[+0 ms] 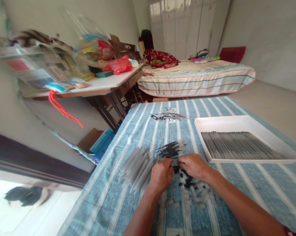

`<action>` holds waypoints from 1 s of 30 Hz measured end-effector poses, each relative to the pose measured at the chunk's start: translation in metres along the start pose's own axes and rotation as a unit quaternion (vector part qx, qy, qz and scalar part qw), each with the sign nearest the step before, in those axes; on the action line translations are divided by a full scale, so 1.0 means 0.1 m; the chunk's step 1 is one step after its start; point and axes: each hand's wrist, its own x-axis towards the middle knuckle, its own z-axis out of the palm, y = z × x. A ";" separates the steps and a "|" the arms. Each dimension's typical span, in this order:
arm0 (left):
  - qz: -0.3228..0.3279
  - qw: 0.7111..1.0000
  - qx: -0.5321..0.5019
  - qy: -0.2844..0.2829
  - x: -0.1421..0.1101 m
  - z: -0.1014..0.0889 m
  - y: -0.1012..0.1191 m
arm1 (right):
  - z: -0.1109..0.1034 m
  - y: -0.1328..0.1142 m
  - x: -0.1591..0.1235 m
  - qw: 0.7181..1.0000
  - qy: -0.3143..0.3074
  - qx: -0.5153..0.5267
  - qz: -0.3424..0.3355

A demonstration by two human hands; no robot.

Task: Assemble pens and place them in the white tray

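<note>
My left hand (162,173) is closed, its fingertips pinched beside the pile of grey translucent pen barrels (135,168). Close on its right, my right hand (194,166) is also closed, thumb and fingers together. What either hand grips is too small and blurred to make out. Just beyond the fingertips lies a bundle of dark pen refills (170,149). Small black pieces (186,179) are scattered under my right hand, and clear pen caps (199,193) are heaped nearer to me. A white tray (202,126) on the right holds a row of dark grey pens (236,146).
Thin dark sticks (169,114) lie loose toward the far end of the striped tablecloth (108,183). To the left stands a side table (106,83) loaded with bags, with a red cord (64,109) hanging off it. A bed (197,82) is behind.
</note>
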 end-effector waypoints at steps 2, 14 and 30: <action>-0.030 0.999 0.018 0.011 -0.02 -0.08 -0.03 | -0.01 -0.02 -0.01 0.999 -0.018 -0.032 -0.004; -0.157 0.960 0.215 -0.088 -0.12 -0.28 -0.03 | -0.02 -0.09 -0.02 0.993 -0.049 -0.106 -0.036; -0.068 0.991 -0.068 0.090 -0.08 -0.22 -0.08 | -0.12 0.16 -0.03 0.990 0.035 -0.138 0.009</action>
